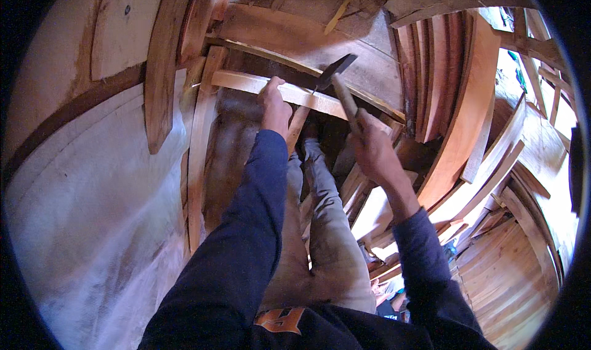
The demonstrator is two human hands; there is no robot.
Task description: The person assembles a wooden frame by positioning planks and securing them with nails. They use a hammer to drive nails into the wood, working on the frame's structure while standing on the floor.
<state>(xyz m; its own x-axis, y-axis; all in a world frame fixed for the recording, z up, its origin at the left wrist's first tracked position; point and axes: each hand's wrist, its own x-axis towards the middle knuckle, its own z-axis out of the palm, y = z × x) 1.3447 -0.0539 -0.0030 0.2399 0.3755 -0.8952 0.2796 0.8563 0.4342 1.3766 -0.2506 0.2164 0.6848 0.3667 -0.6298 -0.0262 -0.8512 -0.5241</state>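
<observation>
My right hand [372,144] is wrapped round the wooden handle of a hammer [346,97]. Its dark metal head sits just above a pale wooden crosspiece [243,81], which runs from left to right in front of me. A thin upright sliver, perhaps a nail, shows at the wood below the head; it is too small to be sure. To the left of the hammer, my left hand [275,107] is closed over the same crosspiece, thumb on top. The undersides of its fingers are hidden.
Curved timber ribs [455,104] stand in a row at the right. A pale curved panel [104,208] covers the left side, with an upright post [163,67] against it. Planks [517,276] lie lower right. Part of another person [391,297] shows low, beyond my right arm.
</observation>
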